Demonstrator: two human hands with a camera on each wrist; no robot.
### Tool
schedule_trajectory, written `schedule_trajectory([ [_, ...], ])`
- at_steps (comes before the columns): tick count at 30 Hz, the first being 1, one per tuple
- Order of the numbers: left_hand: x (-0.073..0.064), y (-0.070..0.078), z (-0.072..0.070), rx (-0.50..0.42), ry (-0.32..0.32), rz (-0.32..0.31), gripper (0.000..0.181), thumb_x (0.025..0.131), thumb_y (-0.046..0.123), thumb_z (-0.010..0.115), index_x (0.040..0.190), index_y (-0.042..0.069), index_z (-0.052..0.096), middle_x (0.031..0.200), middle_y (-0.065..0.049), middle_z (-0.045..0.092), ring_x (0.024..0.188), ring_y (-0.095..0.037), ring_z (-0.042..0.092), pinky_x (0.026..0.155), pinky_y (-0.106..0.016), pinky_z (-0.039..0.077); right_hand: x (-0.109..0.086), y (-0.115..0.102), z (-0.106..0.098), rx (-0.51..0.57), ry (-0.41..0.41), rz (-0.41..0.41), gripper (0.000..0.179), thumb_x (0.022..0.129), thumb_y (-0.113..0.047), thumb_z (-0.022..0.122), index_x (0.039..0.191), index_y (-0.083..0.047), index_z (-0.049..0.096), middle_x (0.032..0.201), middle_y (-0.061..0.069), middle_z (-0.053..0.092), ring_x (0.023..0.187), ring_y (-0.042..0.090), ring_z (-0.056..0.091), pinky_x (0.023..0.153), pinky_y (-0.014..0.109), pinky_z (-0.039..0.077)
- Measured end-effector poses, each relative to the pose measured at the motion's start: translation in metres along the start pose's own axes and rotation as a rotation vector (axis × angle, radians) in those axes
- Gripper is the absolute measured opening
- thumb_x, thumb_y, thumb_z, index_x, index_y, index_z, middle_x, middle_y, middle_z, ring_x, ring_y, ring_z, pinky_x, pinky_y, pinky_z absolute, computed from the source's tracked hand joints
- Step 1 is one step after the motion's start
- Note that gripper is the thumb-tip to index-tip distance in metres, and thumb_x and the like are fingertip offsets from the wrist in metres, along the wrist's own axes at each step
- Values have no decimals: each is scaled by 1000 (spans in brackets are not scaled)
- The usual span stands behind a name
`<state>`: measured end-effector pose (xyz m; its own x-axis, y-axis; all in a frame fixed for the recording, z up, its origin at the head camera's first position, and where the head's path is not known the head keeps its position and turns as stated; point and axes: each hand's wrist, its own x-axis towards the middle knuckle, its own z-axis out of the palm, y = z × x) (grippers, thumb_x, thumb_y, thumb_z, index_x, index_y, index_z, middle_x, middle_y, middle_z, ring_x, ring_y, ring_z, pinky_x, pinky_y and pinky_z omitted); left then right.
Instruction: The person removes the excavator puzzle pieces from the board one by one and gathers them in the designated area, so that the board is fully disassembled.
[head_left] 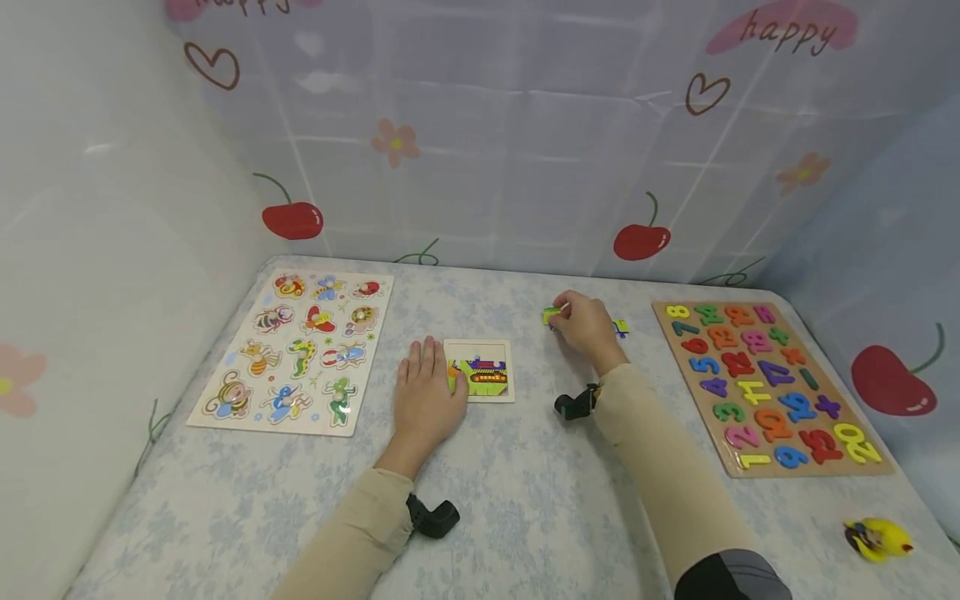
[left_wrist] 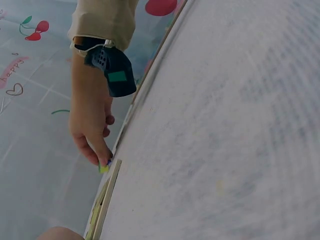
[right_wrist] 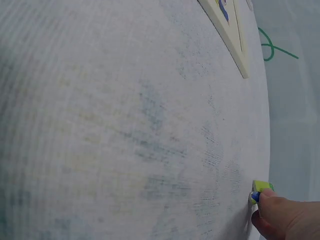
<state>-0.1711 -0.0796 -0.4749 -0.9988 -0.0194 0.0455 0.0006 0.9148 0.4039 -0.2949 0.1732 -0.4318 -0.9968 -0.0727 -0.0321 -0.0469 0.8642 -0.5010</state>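
Note:
A small wooden jigsaw tray (head_left: 480, 347) lies in the middle of the table, with a colourful vehicle picture in its lower part. My left hand (head_left: 429, 392) rests flat over the tray's left edge, fingers extended, thumb on the picture. Farther back and to the right, my right hand (head_left: 588, 321) pinches a green jigsaw piece (head_left: 551, 317) between thumb and fingers. The right wrist view shows this piece (right_wrist: 262, 186) close to the table surface, with a blue part on it. Another green and blue jigsaw piece (head_left: 621, 327) lies just right of that hand, partly hidden.
An insect picture puzzle board (head_left: 318, 354) lies on the left. At the right is a wooden number puzzle board (head_left: 772, 387). A yellow toy duck (head_left: 879, 538) sits near the front right. A printed curtain (head_left: 480, 167) stands behind the table.

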Motion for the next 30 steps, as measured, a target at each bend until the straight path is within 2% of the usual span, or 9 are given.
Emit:
schedule_trajectory([
  [9,-1,1,-1,-6,2,-3,70,104,45,32,158,3,19,167,-12,15,156,-30,6,126,-48,7,-3,-7,2,-202,54,-30,32,94,-29,69,121,-11,65,103,9,73,101,32,60,78,44,51],
  [16,-1,1,0,-12,7,2,70,104,45,32,158,3,19,167,-12,14,156,-30,6,126,-48,7,-6,-9,1,-314,115,-102,30,93,-30,70,116,-10,67,102,12,68,100,36,59,79,48,53],
  [21,-1,0,1,-9,11,7,70,104,45,31,158,3,19,167,-12,14,156,-30,6,126,-49,7,-10,-16,4,-245,98,-100,27,96,-27,66,118,-12,67,98,9,65,93,30,57,71,41,51],
  [25,-1,1,1,-9,13,10,69,104,45,31,158,3,19,167,-12,14,156,-30,6,126,-49,7,-17,-27,6,-153,33,-87,29,97,-29,65,123,-15,66,100,7,62,90,25,54,72,37,48],
  [30,-2,0,1,-11,9,11,69,104,44,30,158,3,18,167,-12,13,156,-30,5,126,-49,7,-31,-42,12,-84,-61,-122,31,97,-30,65,125,-18,67,102,5,62,88,23,55,72,35,47],
])
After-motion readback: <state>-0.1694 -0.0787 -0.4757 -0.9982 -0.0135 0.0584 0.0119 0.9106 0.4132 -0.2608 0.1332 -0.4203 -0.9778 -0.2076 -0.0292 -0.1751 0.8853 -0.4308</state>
